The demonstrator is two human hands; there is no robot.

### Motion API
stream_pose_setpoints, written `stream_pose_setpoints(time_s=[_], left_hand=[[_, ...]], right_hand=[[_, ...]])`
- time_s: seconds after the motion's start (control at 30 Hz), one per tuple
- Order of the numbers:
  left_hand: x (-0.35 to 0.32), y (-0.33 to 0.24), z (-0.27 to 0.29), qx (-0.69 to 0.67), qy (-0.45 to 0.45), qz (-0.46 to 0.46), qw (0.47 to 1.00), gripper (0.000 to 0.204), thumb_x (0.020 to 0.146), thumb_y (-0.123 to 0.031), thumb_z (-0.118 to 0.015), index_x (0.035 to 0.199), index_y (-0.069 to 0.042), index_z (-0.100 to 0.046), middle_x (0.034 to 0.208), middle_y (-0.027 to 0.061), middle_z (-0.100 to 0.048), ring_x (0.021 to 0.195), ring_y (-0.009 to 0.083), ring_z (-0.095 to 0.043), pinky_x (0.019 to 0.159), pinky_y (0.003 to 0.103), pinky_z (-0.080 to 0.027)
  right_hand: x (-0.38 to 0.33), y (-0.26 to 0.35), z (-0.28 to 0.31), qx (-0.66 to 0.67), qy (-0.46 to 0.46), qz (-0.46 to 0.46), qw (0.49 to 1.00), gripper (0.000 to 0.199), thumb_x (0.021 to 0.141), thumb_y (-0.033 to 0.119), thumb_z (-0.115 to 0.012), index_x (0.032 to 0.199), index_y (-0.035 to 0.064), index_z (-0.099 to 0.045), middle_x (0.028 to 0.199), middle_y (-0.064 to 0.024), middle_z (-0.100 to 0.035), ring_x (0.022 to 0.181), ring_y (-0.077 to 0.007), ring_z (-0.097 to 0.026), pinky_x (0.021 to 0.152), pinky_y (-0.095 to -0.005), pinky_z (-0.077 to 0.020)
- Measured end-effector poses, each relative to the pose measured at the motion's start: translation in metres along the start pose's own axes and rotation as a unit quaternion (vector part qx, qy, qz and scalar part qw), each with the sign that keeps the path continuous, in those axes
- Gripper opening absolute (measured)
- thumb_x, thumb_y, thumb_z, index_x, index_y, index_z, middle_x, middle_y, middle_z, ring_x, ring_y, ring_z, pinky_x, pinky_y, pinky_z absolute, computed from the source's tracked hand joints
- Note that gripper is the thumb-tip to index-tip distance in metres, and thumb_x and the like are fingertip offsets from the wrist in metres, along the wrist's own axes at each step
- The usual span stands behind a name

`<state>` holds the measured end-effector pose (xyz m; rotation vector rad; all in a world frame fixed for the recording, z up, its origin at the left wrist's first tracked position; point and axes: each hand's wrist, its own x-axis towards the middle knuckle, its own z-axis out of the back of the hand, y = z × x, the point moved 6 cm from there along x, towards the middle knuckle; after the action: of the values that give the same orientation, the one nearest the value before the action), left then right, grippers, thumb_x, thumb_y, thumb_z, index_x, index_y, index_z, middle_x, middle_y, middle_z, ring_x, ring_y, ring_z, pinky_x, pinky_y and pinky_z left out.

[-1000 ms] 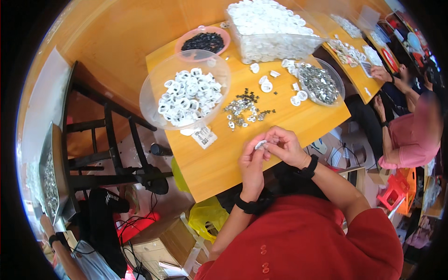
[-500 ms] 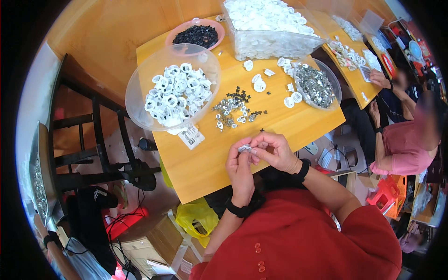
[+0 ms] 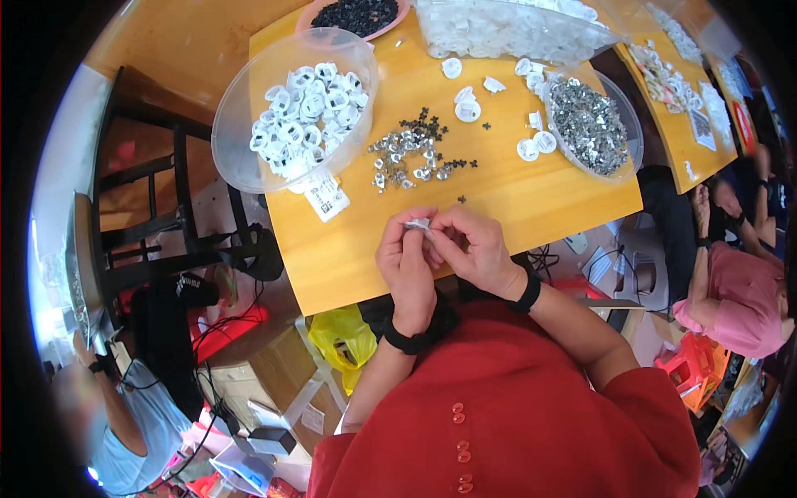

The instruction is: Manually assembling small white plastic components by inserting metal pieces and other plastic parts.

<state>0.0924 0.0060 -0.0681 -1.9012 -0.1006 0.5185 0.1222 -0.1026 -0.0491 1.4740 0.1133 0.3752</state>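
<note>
Near the table's front edge, my left hand (image 3: 407, 259) and my right hand (image 3: 475, 251) are close together, both closed around one small white plastic part (image 3: 418, 224). The left fingers and thumb pinch it, while the right thumb and fingertips press at its right side. Fingers cover most of the part. Just beyond my hands lies a single small black cross-shaped piece (image 3: 462, 199). Farther off is a loose pile of small metal pieces (image 3: 403, 153), with several black cross-shaped pieces (image 3: 427, 124) along its edge.
At left stands a clear bowl (image 3: 228, 145) of white parts; behind it, a pink bowl (image 3: 404, 15) of black pieces. A clear tub (image 3: 515, 37) of white parts is at the back. To the right, a clear bowl (image 3: 635, 149) holds metal pieces. Co-workers sit at both sides.
The view has shifted, so the table contents appear higher and the left co-worker shows more. My hands still hold the white part together, with little change in grip.
</note>
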Motion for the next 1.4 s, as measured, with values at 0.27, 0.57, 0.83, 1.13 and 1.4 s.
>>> stream_pose_setpoints(time_s=[0.27, 0.57, 0.83, 1.13, 1.4], left_hand=[[-0.004, 0.002, 0.007, -0.095, 0.115, 0.075, 0.986, 0.033, 0.092, -0.006, -0.048, 0.124, 0.002, -0.052, 0.101, 0.0072, -0.062, 0.077, 0.0097, -0.056, 0.070, 0.022, -0.046], [-0.007, 0.004, 0.004, -0.062, 0.148, 0.088, 0.983, 0.038, 0.093, -0.013, -0.053, 0.129, -0.001, -0.048, 0.106, 0.0046, -0.061, 0.088, 0.0120, -0.056, 0.081, 0.025, -0.046], [0.004, 0.008, 0.010, -0.199, 0.145, 0.086, 0.965, 0.039, 0.092, -0.011, -0.056, 0.129, -0.004, -0.047, 0.109, 0.0030, -0.059, 0.088, 0.0101, -0.056, 0.080, 0.023, -0.046], [0.001, 0.007, 0.009, -0.200, 0.151, 0.072, 0.965, 0.038, 0.091, -0.006, -0.055, 0.128, -0.005, -0.048, 0.106, 0.0014, -0.057, 0.089, 0.0098, -0.053, 0.081, 0.023, -0.045], [0.000, 0.008, 0.009, -0.189, 0.160, 0.071, 0.966, 0.036, 0.093, -0.008, -0.053, 0.128, -0.003, -0.046, 0.109, 0.0031, -0.057, 0.093, 0.0103, -0.054, 0.083, 0.023, -0.046]], right_hand=[[-0.001, -0.015, 0.013, 0.127, 0.004, -0.112, 0.986, 0.009, 0.089, 0.007, -0.058, 0.086, -0.0009, -0.055, 0.069, -0.0023, -0.060, 0.061, -0.0050, -0.058, 0.052, -0.0196, -0.0449], [0.001, -0.019, 0.022, 0.267, 0.090, -0.257, 0.925, 0.017, 0.088, 0.018, -0.060, 0.085, 0.0013, -0.062, 0.071, -0.0008, -0.061, 0.055, -0.0029, -0.050, 0.047, -0.0163, -0.0365], [0.045, 0.006, 0.100, -0.282, -0.076, -0.037, 0.956, 0.009, 0.081, 0.015, -0.063, 0.081, 0.0055, -0.065, 0.071, -0.0098, -0.065, 0.065, -0.0264, -0.063, 0.058, -0.0354, -0.0482], [0.085, 0.005, 0.099, -0.500, -0.084, -0.007, 0.862, 0.007, 0.077, 0.011, -0.062, 0.082, 0.0064, -0.065, 0.079, -0.0154, -0.063, 0.077, -0.0335, -0.062, 0.064, -0.0427, -0.0482], [0.090, -0.016, 0.092, -0.528, -0.042, -0.051, 0.847, 0.008, 0.079, 0.010, -0.061, 0.082, 0.0032, -0.065, 0.083, -0.0173, -0.063, 0.081, -0.0337, -0.061, 0.070, -0.0438, -0.0478]])
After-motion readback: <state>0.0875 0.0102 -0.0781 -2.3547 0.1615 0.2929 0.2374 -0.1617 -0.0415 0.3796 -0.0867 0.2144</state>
